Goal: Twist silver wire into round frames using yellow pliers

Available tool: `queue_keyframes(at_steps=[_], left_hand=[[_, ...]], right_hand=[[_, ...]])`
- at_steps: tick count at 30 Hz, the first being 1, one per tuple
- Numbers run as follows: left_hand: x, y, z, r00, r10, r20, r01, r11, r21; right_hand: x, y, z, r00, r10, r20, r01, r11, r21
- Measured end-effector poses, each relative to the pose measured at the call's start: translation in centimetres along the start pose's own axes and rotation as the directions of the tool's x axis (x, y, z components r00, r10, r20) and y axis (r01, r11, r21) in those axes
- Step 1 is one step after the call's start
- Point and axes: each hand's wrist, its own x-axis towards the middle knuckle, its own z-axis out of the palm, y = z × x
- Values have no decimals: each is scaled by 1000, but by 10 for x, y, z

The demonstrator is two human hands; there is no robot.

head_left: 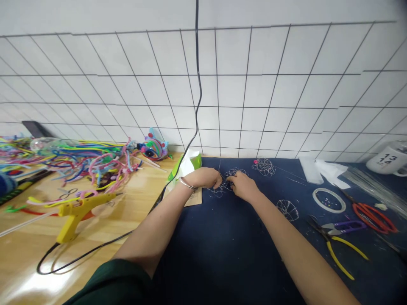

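Observation:
Over the dark blue cloth, my left hand (206,177), with a bracelet on its wrist, is closed with the fingertips pinched on thin wire. Just right of it, my right hand (244,186) is closed too, its fingertips on the same piece of looped wire (237,171). More wire loops (217,192) show under and between the hands; the exact grip points are partly hidden by the fingers. Behind my right hand lies a round tangle of wire (264,167) with a small pink spot. A flat, spoked wire shape (288,210) rests to the right, near my forearm.
Yellow-handled pliers (341,254), purple snips (346,227), red-handled scissors (375,217), a white ring (329,200), wire lengths (378,188) and a mug (389,159) lie right. A yellow glue gun (71,216), pipe cleaners (92,159) and a green tissue pack (197,161) are left. A black cable (197,63) hangs down.

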Motion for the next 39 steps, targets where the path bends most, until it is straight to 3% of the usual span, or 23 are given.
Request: queue_keyframes(at_steps=[4, 13, 19, 25, 32, 35, 39], left_hand=[[1, -6, 0, 998, 29, 49, -28, 999, -25], [0, -3, 2, 991, 134, -12, -135, 987, -89], [5, 1, 8, 993, 121, 5, -120, 986, -118], [6, -2, 10, 991, 130, -12, -130, 985, -113], [6, -7, 6, 983, 183, -12, -182, 968, -171], [5, -6, 5, 984, 180, -14, -180, 970, -162], [7, -5, 6, 989, 148, -2, -147, 980, -135]], right_hand=[[7, 1, 8, 996, 86, -26, -87, 996, -30], [16, 4, 12, 973, 209, -96, -216, 974, -68], [22, 6, 17, 957, 271, -98, -278, 959, -56], [30, 14, 12, 965, 258, -52, -259, 966, -18], [52, 29, -17, 982, 186, -24, -185, 982, 37], [66, 25, -20, 988, 156, 16, -156, 986, 57], [86, 5, -8, 987, 144, 75, -149, 986, 71]])
